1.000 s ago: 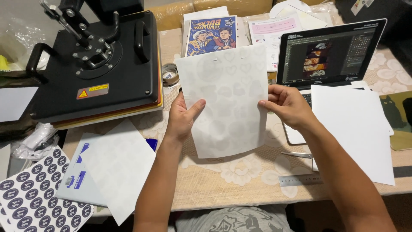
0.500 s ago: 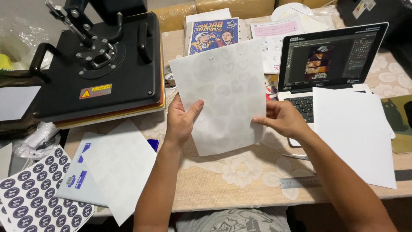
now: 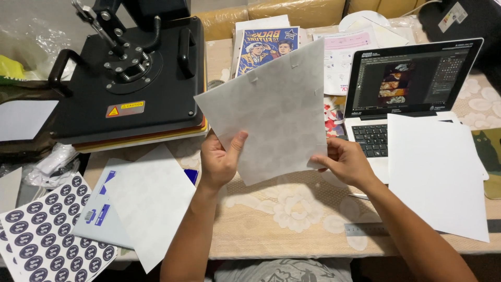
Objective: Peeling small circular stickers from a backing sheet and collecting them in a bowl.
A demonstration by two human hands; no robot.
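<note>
Sheet [image 3: 271,109] now tilted, raised; left hand [image 3: 219,159], right hand [image 3: 344,162] still gripping lower corners.

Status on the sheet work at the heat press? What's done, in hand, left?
Done: a sheet of round dark stickers lies at the table's left, with a plain white sheet beside it. In hand: left hand and right hand hold a translucent sheet with faint circles up off the table. Left: the black heat press is shut with nothing visibly loaded; a laptop shows artwork.
</note>
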